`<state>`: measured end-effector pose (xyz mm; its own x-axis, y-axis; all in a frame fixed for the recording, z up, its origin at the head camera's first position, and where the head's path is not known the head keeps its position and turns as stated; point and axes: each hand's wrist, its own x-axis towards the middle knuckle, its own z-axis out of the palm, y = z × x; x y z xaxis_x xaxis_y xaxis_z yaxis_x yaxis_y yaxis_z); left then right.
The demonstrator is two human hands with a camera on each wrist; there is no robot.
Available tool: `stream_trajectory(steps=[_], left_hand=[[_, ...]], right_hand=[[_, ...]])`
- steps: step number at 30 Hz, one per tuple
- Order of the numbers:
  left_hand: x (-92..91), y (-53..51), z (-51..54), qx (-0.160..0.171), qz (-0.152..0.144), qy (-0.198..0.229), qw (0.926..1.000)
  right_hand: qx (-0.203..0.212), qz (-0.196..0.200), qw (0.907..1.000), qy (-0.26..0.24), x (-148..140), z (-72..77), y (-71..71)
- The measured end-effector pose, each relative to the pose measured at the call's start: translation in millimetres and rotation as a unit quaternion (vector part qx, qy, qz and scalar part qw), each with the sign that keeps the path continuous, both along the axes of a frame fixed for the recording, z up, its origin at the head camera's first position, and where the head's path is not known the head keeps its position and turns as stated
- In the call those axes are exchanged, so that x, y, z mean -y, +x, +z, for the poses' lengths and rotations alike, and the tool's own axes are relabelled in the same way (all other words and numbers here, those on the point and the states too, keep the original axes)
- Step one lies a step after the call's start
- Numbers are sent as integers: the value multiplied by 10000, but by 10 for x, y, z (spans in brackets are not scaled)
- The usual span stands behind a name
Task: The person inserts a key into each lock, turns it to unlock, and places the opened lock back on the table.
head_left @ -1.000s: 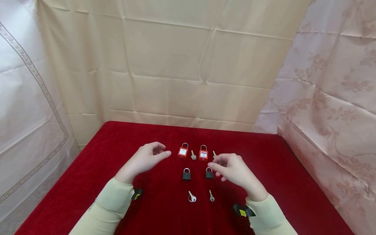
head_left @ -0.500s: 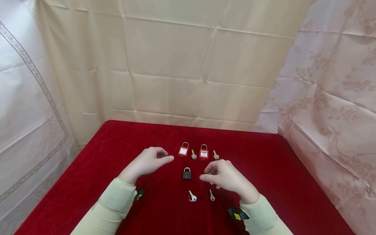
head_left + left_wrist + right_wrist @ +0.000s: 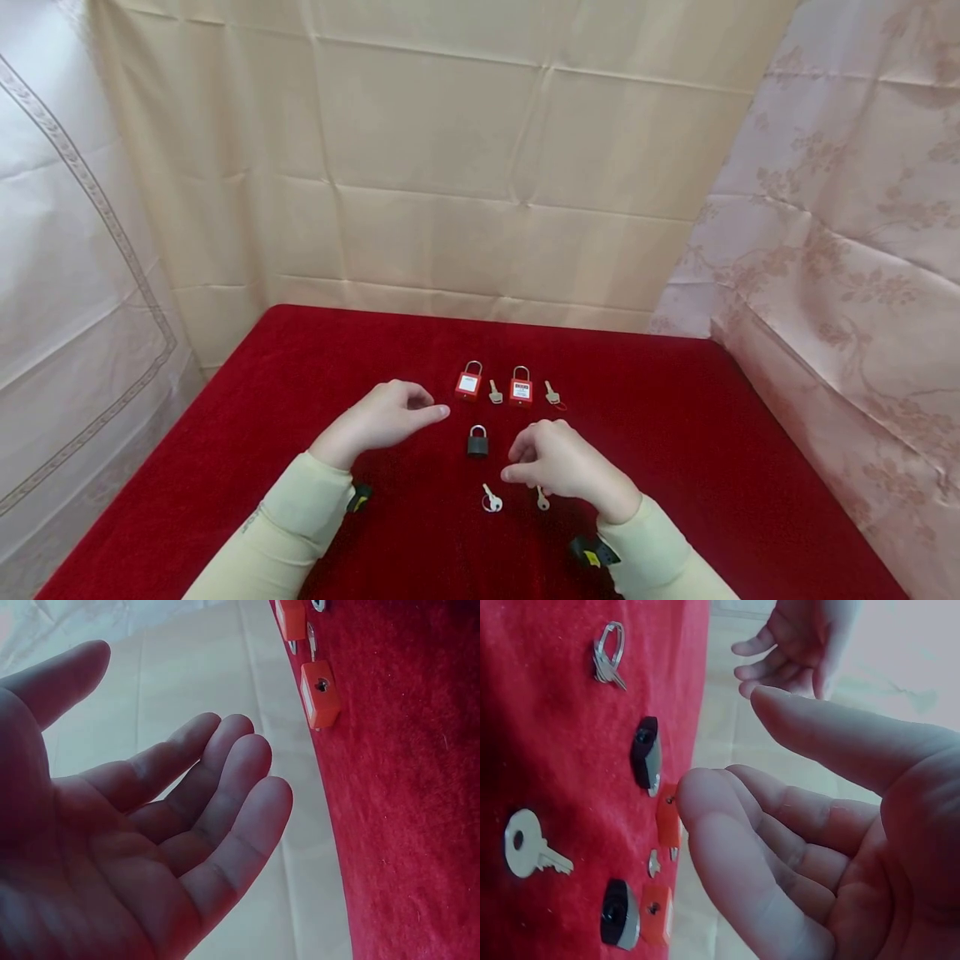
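My left hand (image 3: 386, 423) hovers left of the padlocks, fingers loosely bent and holding nothing; its palm shows in the left wrist view. Over the right side of the group is my right hand (image 3: 562, 467), thumb and fingers apart and nothing between them. A black padlock (image 3: 477, 446) lies between the two hands. The other black padlock (image 3: 620, 915) is hidden behind the right hand in the head view. Closest below the right hand lies a key (image 3: 543, 502), partly covered by it. A second key (image 3: 492, 500) has a metal ring.
Farther back lie two red padlocks, the left one (image 3: 468, 384) and the right one (image 3: 521, 390), both with white labels. Beside them are a brass-coloured key (image 3: 496, 395) and a key (image 3: 552, 395) with a red ring. Red cloth (image 3: 360, 350) covers the table; curtains (image 3: 480, 167) surround it.
My right hand has moved left and toward the body, uncovering the key with the red ring and covering the right black padlock. My left hand has shifted slightly right and nearer.
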<state>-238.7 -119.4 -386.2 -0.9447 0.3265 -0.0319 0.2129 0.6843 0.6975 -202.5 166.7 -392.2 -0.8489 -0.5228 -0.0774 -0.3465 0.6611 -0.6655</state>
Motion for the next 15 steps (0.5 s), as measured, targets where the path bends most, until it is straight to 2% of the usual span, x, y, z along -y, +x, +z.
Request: stream_trajectory(steps=[5, 9, 15], left_hand=[[-35, 3, -6, 30, -27, -23, 10000], [-63, 9, -25, 117, -42, -51, 9999], [-90, 3, -86, 205, -11, -99, 9997]], right_hand=[[154, 20, 9998, 131, 43, -43, 15], [114, 52, 9994, 330, 86, -82, 30], [174, 100, 9978, 638, 148, -125, 42]])
